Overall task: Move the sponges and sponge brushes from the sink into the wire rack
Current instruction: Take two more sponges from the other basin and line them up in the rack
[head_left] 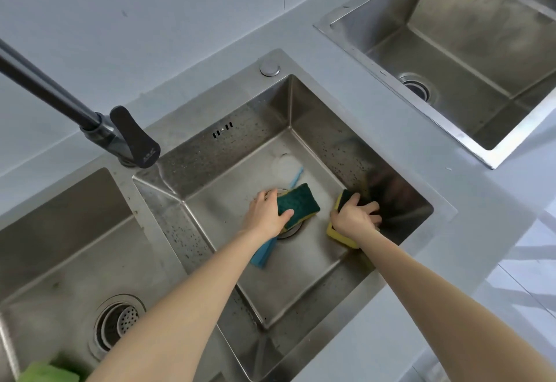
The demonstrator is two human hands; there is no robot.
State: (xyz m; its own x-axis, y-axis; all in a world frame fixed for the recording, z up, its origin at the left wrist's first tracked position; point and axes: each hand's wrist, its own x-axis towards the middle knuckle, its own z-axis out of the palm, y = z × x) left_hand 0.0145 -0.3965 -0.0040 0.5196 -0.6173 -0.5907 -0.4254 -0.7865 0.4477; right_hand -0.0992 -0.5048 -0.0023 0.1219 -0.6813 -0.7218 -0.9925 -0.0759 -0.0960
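Both hands are down in the middle steel sink (304, 105). My left hand (266, 211) is closed on a green-topped yellow sponge (301, 202) above the drain. My right hand (356, 217) grips a second green and yellow sponge (340, 235) against the sink's right wall. A blue-handled sponge brush (264, 254) lies on the sink floor beneath my left hand, its handle reaching toward a pale round head (285, 163) at the back. No wire rack is in view.
A dark faucet (120, 135) stands at the sink's back left. Another basin with a drain strainer (118, 323) lies to the left, with a green cloth (48, 372) at its front edge. A third sink (451, 51) sits at the upper right on the grey counter.
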